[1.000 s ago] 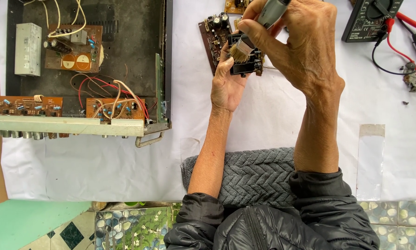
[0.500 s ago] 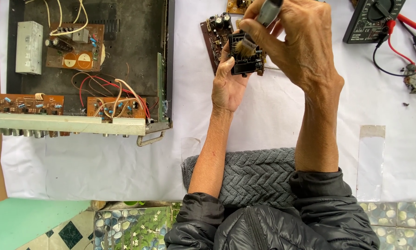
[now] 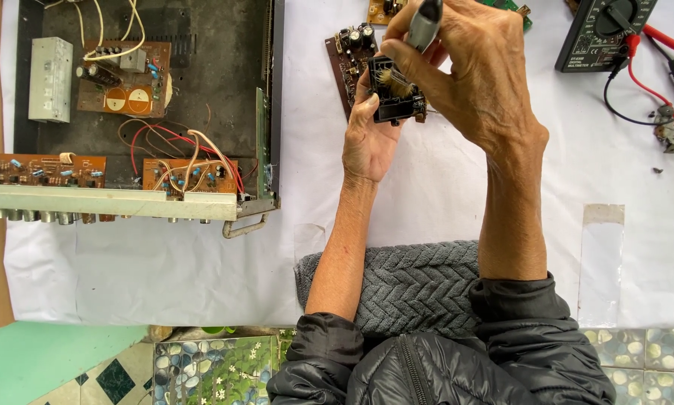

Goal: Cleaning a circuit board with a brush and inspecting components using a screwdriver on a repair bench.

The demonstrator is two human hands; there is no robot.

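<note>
Brushing: right hand [image 3: 475, 82] over component [image 3: 393, 101] (left hand [image 3: 370, 139] gripping).

bare white cloth [image 3: 442, 210] below the hands, perhaps unobstructed; open chassis [image 3: 142, 112] leftward.

A small black part [image 3: 394, 97] with a boxy plastic frame was held up in the upper middle of the frame, above the white cloth. A brush [image 3: 419, 34] with a grey handle was tilted over it, its tan bristles pressed against the part's upper face.
</note>
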